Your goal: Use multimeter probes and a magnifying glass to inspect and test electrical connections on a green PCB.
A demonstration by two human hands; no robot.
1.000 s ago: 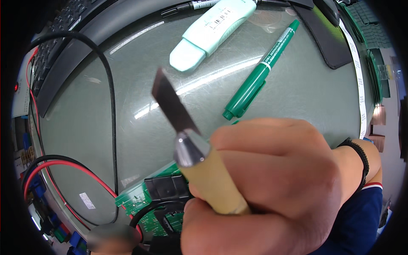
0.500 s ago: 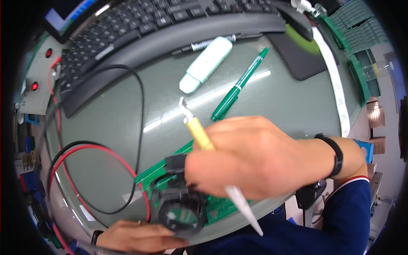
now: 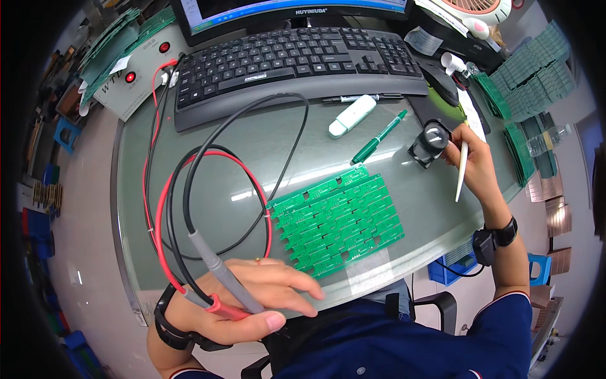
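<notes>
A green panel of small circuit boards (image 3: 341,221) lies flat on the table in front of me. At its near left corner is my left hand (image 3: 252,297), fingers stretched toward the panel's edge. Between thumb and palm it holds a grey test probe (image 3: 233,284) and a red test probe (image 3: 227,308), with black and red leads looping up and away. Over the table to the right, my right hand (image 3: 472,158) holds a black loupe (image 3: 431,143) by its side. In the same hand is a slim tool with a tapered white handle (image 3: 462,172); its other end is hidden.
A green pen (image 3: 379,138), a white capped stick (image 3: 352,116) and a black marker (image 3: 360,98) lie below the keyboard (image 3: 284,60). A grey box with red lights (image 3: 136,76) stands far left. Stacked green panels (image 3: 530,69) and a mouse (image 3: 442,82) are right.
My right hand has carried the loupe and white-handled tool off the panel to the right. My left hand now shows two test probes in it. The view has drawn back, showing more of the table.
</notes>
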